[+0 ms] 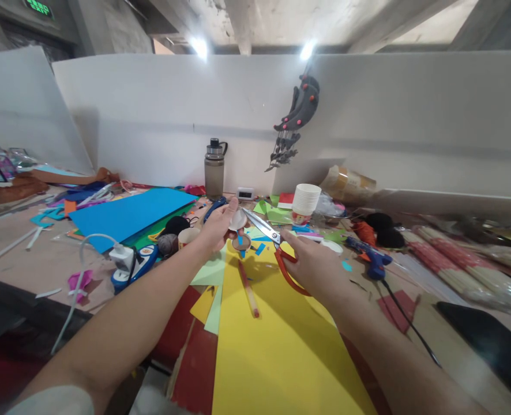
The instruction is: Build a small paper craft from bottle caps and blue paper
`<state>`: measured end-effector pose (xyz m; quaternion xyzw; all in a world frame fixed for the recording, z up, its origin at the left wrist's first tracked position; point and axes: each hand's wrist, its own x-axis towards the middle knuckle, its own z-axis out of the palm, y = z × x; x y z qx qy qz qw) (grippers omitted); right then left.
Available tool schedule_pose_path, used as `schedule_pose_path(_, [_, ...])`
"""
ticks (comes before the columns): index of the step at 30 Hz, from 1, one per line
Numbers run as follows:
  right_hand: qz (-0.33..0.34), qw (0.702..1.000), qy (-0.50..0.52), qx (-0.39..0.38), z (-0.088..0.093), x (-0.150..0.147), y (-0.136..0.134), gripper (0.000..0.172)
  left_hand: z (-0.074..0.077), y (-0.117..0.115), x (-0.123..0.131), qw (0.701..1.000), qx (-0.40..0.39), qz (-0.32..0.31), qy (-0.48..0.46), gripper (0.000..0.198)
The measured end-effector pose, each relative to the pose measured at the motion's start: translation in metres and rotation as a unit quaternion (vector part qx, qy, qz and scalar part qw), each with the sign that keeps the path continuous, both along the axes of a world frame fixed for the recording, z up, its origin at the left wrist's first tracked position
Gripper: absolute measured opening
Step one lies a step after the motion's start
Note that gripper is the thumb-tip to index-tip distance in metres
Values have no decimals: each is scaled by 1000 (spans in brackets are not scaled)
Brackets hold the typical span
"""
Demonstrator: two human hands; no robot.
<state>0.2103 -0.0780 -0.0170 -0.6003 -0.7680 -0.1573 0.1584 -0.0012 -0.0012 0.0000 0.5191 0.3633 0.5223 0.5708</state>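
Well, the person's left hand (221, 227) is pinching a small, thin white piece with a rounded edge (238, 221) between thumb and fingers, raised above the littered beige tabletop (15, 276). The right hand (311, 260) is closed around the orange-red handles of a pair of silver-bladed scissors (275, 237), their tips aimed at that white piece; whether they touch it, I can't tell from here. Below lies a large yellow sheet (277, 346), a slim translucent pen with a reddish end (249, 289) on it. Beyond stands a stack of white paper cups (306, 200).
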Motion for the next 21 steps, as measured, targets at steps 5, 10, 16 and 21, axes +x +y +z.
schedule_pose_path(5, [-7,1000,-1,1,0,-1,-1,40,-2,3,-2,1000,4,-16,2,55])
schedule_pose_path(10, [-10,1000,0,3,0,-2,0,41,-2,3,-3,1000,5,-24,1,56])
schedule_pose_path(16, [-14,999,-16,24,-6,0,4,38,-2,3,-4,1000,8,-25,9,56])
schedule_pose_path(21, [-9,999,-18,32,-8,0,4,35,-1,5,-5,999,-11,-32,2,55])
